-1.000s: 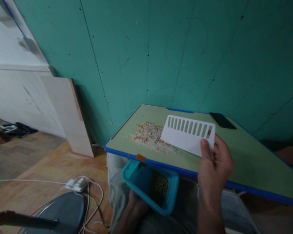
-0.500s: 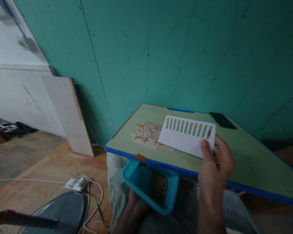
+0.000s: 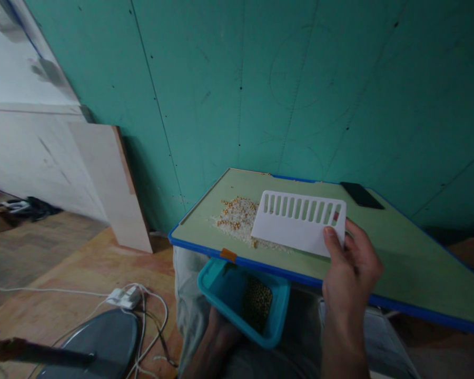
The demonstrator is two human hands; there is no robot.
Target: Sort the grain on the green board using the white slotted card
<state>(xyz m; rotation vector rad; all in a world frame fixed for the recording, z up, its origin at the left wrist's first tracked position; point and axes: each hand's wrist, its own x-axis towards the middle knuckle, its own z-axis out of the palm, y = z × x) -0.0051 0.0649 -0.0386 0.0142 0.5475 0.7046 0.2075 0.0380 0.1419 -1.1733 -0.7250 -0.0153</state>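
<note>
My right hand (image 3: 349, 258) grips the right end of a flat white slotted plastic scraper (image 3: 288, 229), thumb on its face. A row of long slots runs along the far side of the scraper. Its left end hangs over or rests on a pile of white grains mixed with yellow beans (image 3: 237, 218); I cannot tell if it touches. Below the table's front edge, my left hand (image 3: 221, 329) holds a turquoise plastic tub (image 3: 217, 292) from underneath, its fingers mostly hidden. Greenish-brown beans (image 3: 257, 302) lie in the tub's right part.
The pale green tabletop (image 3: 403, 252) has a blue edge with orange tape (image 3: 228, 255). A dark flat phone-like object (image 3: 361, 195) lies at the back right. Behind stands a green wall (image 3: 205, 105). On the floor are a power strip (image 3: 124, 298) with cables and a grey round base (image 3: 98, 342).
My right hand has drawn the scraper slightly left and toward me, its left end now nearer the front of the pile. The tub has stayed nearly still.
</note>
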